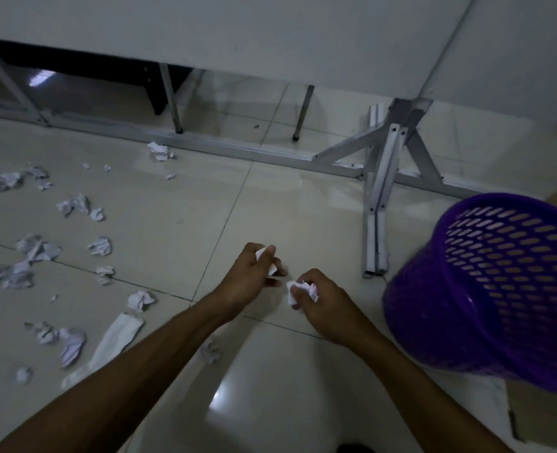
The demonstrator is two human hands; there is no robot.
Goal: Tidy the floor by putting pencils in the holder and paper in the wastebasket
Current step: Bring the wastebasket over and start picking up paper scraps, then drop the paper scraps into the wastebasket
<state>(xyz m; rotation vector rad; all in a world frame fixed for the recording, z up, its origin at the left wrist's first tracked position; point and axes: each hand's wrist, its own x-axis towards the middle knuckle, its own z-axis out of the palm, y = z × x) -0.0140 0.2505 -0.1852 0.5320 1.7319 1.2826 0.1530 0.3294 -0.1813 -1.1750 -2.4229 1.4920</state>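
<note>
1. While both hands hold paper, none of it has reached the bin. The left hand pinches a white scrap between thumb and curled fingers. The right hand has its fingers curled round a crumpled wad. The hands are close together above the tiles, apart from each other.
2. Purple wastebasket is just to the right of the right hand, mouth facing up. Contents cannot be made out.
3. Loose paper pieces lie scattered over the tiled floor to the left, with one long white strip among them.
4. No pencils or holder in view.
5. Risks, as I judge them:
   - Light scraps may flutter past the rim if released from too far off.
   - The left hand's thin pinch may let the scrap slip in transit.
   - A knock from the right forearm could tip the light basket.
</note>
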